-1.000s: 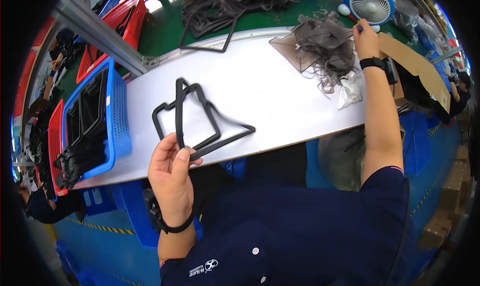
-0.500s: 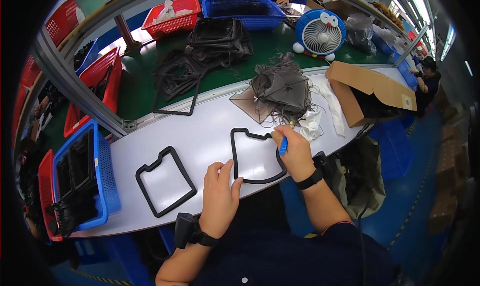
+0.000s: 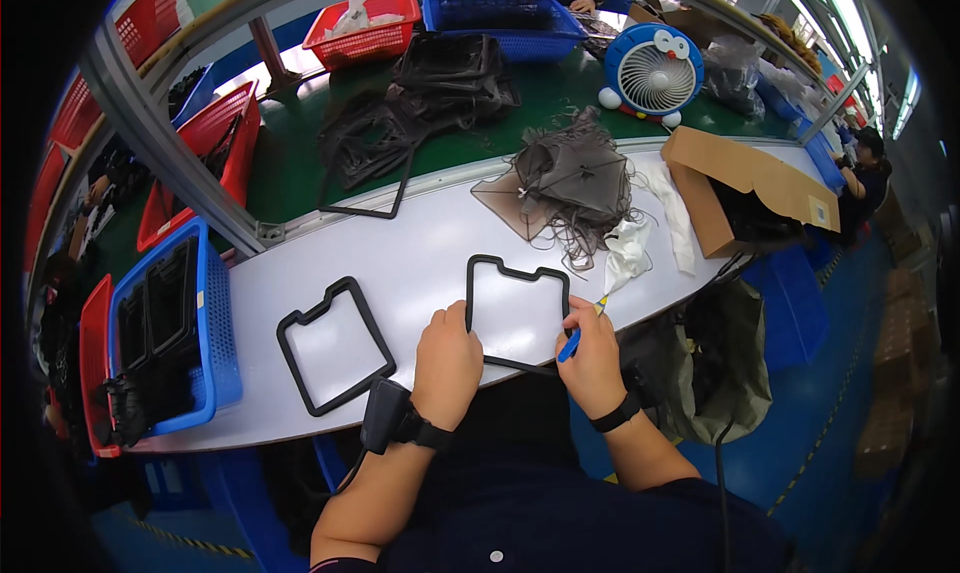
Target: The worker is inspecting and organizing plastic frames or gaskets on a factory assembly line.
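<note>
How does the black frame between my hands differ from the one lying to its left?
The held frame has the left hand and right hand at its sides; the left frame lies on the white tabletop, ungripped. The held frame's notch faces away from you; the left frame is turned, its notch toward the picture's upper left. Both are black and notched.

White tabletop (image 3: 430, 253). Left end: blue basket (image 3: 222, 343), red basket (image 3: 96, 358) just left of it. Left of centre, near front edge: black frame (image 3: 371, 323), flat. Middle, at front edge: second black frame (image 3: 520, 273), can't tell if fully resting. Back edge, right of centre: grey mesh heap (image 3: 578, 178); near it, white cloth (image 3: 627, 256), white strip (image 3: 677, 223). Right end: open cardboard box (image 3: 697, 203).
</note>
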Demonstrator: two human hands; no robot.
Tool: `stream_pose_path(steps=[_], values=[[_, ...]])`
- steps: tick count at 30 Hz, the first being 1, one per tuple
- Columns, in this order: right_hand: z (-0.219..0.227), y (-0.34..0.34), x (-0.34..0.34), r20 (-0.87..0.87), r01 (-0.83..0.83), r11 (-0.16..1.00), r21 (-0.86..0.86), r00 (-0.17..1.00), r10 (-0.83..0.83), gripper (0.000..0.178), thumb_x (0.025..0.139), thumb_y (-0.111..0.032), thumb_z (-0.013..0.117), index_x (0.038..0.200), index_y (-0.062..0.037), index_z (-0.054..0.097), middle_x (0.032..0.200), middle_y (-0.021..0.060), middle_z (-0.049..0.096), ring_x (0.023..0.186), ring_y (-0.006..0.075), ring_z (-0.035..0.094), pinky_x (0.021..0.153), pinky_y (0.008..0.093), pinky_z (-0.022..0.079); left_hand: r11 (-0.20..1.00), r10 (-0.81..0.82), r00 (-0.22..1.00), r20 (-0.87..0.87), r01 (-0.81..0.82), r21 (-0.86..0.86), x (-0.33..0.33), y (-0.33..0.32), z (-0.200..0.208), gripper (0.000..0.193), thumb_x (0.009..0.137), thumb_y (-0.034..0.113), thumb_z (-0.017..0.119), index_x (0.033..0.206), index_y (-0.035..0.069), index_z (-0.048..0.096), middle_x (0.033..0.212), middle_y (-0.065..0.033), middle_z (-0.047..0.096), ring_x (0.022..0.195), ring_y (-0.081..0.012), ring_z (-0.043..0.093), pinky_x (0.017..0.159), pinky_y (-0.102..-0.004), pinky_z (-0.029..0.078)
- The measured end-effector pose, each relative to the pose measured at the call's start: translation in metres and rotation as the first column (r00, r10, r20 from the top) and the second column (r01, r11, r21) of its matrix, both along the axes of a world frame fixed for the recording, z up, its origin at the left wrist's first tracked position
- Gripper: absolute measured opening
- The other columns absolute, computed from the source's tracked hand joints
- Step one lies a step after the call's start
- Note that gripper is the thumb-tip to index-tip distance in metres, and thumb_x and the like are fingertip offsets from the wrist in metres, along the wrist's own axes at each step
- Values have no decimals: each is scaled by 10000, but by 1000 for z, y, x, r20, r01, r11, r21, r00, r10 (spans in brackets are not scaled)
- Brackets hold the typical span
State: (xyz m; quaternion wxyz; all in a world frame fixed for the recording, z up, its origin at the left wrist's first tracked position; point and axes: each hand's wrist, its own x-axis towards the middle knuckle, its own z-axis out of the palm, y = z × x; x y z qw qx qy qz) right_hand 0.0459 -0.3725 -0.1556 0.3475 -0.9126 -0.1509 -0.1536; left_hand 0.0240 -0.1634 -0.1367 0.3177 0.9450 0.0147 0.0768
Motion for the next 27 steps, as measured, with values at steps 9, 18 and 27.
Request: stream_pose_path(steps=[9, 18, 27], values=[[54, 89, 22, -12, -287, 868, 406, 948, 319, 264, 794, 71, 647, 988, -38, 505, 1275, 200, 609, 1019, 339, 615, 894, 382, 484, 942, 335, 910, 245, -328, -68, -70, 75, 56, 504, 880, -25, 627, 1370, -12, 509, 861, -71, 513, 693, -136, 514, 633, -274, 478], [9, 193, 17, -28, -538, 818, 204, 832, 555, 297, 785, 40, 676, 1016, -15, 496, 1059, 183, 600, 997, 382, 576, 877, 459, 470, 827, 537, 827, 167, -555, 85, -115, 150, 7, 446, 877, 71, 659, 1297, -37, 556, 924, -151, 592, 794, -314, 590, 717, -434, 487], [9, 202, 19, -99, -501, 851, 154, 850, 518, 313, 790, 21, 686, 1033, -27, 495, 1194, 203, 604, 1001, 394, 580, 845, 448, 487, 817, 577, 816, -18, -577, 6, -99, 157, 11, 349, 856, 99, 666, 1162, -46, 581, 961, -216, 639, 850, -396, 637, 754, -469, 512]])
